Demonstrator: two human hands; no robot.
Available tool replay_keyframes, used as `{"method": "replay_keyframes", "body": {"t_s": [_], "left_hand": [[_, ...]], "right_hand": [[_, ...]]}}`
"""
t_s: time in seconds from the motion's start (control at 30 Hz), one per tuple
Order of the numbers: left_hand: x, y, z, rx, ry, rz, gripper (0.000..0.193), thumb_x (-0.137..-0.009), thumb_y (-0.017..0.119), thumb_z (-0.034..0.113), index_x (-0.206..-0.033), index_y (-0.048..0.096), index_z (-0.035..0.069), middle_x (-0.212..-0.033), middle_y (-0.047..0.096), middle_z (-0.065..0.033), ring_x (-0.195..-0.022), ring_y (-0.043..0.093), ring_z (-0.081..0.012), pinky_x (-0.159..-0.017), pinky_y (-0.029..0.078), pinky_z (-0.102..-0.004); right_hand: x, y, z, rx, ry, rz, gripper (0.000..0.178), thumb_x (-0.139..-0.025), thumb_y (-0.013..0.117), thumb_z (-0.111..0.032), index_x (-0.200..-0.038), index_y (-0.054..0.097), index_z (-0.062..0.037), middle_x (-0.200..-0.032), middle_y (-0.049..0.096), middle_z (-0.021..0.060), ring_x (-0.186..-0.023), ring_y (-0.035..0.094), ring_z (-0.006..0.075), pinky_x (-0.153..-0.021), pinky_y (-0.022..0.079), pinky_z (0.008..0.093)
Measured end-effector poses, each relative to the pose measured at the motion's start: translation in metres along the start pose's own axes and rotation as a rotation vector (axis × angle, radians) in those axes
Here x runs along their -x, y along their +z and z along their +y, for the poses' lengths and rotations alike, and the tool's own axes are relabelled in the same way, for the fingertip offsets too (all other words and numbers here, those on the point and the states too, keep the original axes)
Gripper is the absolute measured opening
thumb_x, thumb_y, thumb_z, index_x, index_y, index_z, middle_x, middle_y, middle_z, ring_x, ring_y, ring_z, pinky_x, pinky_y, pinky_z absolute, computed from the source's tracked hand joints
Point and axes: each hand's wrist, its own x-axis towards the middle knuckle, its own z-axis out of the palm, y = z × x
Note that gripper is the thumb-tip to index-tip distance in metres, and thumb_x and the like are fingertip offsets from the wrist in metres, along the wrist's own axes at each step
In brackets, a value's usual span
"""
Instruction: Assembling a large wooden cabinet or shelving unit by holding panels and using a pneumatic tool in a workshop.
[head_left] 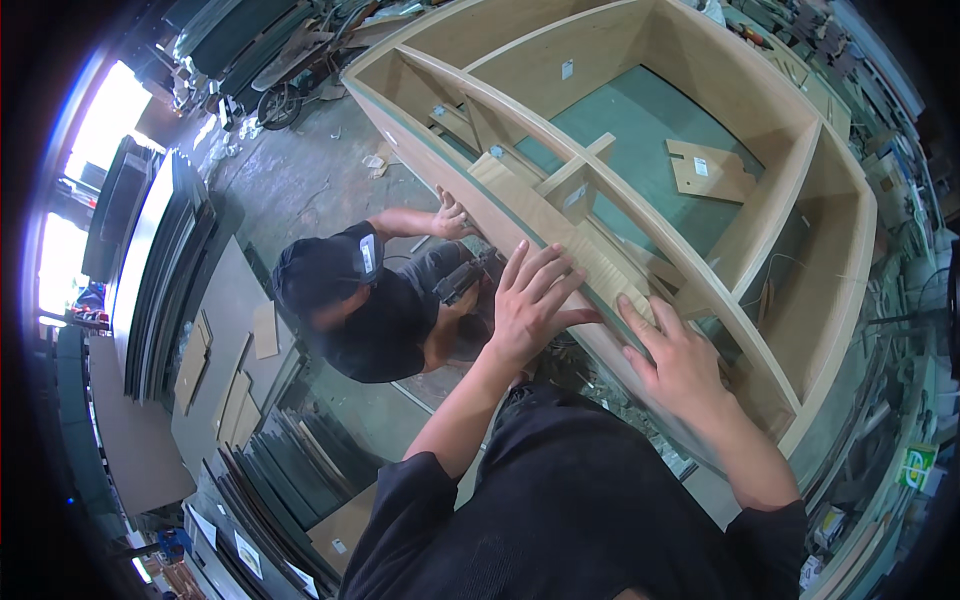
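Observation:
A large plywood cabinet frame (395, 150) with curved partitions stands in front of me. My left hand (538, 305) lies with fingers stretched over the top edge of its near side panel (420, 170). Resting on a pale wood board (610, 258) just inside that panel is my right hand (675, 355), fingers apart, thumb toward the panel's edge. Neither hand grips anything. To my left a crouching person in a black cap (310, 275) holds a dark power tool (462, 280), seemingly a nail gun, near the panel's outer face. That person's other hand (453, 217) touches the panel.
A loose plywood offcut (710, 170) lies on the green bottom inside the frame. Stacked dark panels (165, 280) stand at the left, with several sheets (290, 470) leaning lower left. A wheeled cart (280, 105) is at the far left. Timber and clutter (890, 480) line the right.

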Motion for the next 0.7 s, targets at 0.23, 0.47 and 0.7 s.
{"method": "replay_keyframes", "body": {"t_s": [0.23,0.47,0.7], "left_hand": [[0.0008,-0.0011,-0.0008,0.003,-0.02,0.002,0.062,-0.071,0.091,0.052,-0.12,0.077,0.017,-0.129,0.072,-0.0031,-0.136,0.064,-0.0253,-0.126,0.039,-0.0552],[0.0012,-0.0055,-0.0006,-0.005,-0.005,-0.005,0.064,-0.067,0.092,0.053,-0.118,0.077,0.017,-0.128,0.072,-0.0036,-0.136,0.064,-0.0255,-0.126,0.038,-0.055],[0.0022,-0.003,-0.0003,-0.014,0.002,0.012,0.064,-0.071,0.088,0.056,-0.122,0.076,0.019,-0.128,0.071,-0.0027,-0.135,0.064,-0.0247,-0.126,0.039,-0.0553]], "right_hand": [[-0.0012,0.0041,0.0015,0.009,-0.021,0.027,0.073,-0.098,0.074,-0.03,-0.165,0.047,-0.0237,-0.14,0.059,0.021,-0.099,0.074,0.0399,-0.076,0.064,0.0469],[-0.0006,0.0057,-0.0005,-0.003,-0.018,0.047,0.072,-0.097,0.074,-0.028,-0.165,0.048,-0.025,-0.141,0.059,0.0209,-0.102,0.073,0.0412,-0.081,0.063,0.0497],[-0.0006,0.0041,-0.0008,-0.025,-0.012,0.027,0.071,-0.098,0.074,-0.027,-0.164,0.05,-0.0222,-0.144,0.058,0.0242,-0.107,0.072,0.0438,-0.087,0.062,0.0512]]}}
